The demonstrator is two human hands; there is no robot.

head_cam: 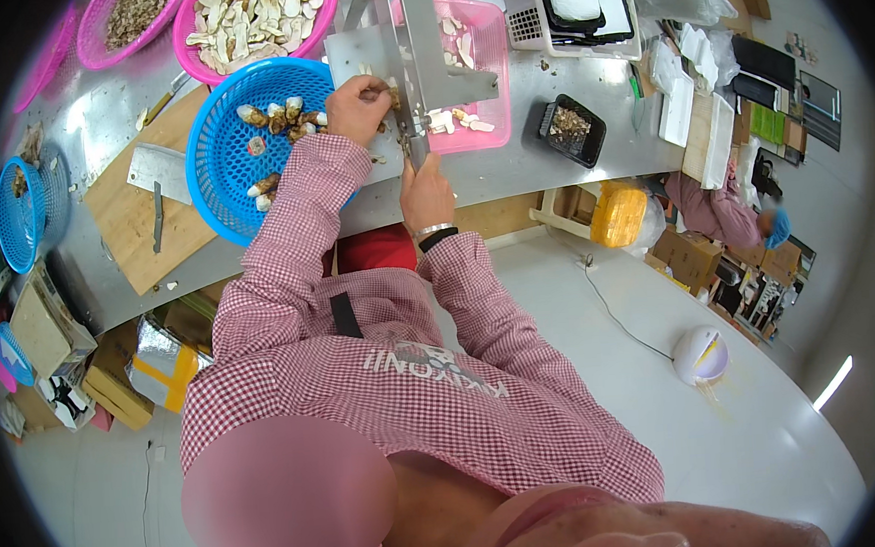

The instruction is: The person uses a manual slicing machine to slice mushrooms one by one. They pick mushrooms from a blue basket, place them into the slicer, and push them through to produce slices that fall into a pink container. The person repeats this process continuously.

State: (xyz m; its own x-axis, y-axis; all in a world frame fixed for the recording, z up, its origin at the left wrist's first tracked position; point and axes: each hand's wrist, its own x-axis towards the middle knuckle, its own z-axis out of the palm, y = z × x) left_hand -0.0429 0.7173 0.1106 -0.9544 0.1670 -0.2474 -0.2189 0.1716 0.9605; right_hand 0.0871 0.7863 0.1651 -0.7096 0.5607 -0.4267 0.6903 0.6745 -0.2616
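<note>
My left hand [356, 109] is at the white board [353, 53] of a metal slicer [412, 42], its fingertips pinching a brown mushroom piece [394, 95] close to the slicer's long bar. Nearer my body, my right hand [427, 195] is closed around the slicer's metal handle [418, 150]. A blue plastic basket [206, 107] with several whole brown-and-white mushrooms [253, 116] stands under and beside my left forearm. Beyond the slicer, a pink plastic basket [497, 82] holds pale mushroom slices [466, 121]. Another pink basket [332, 17] is filled with slices.
A wooden board [131, 239] carries a cleaver [159, 170] and a flat metal strip [158, 219]. A black tray [595, 140] of brown bits and a white crate [574, 51] of trays stand right. Another person [719, 207] is at far right.
</note>
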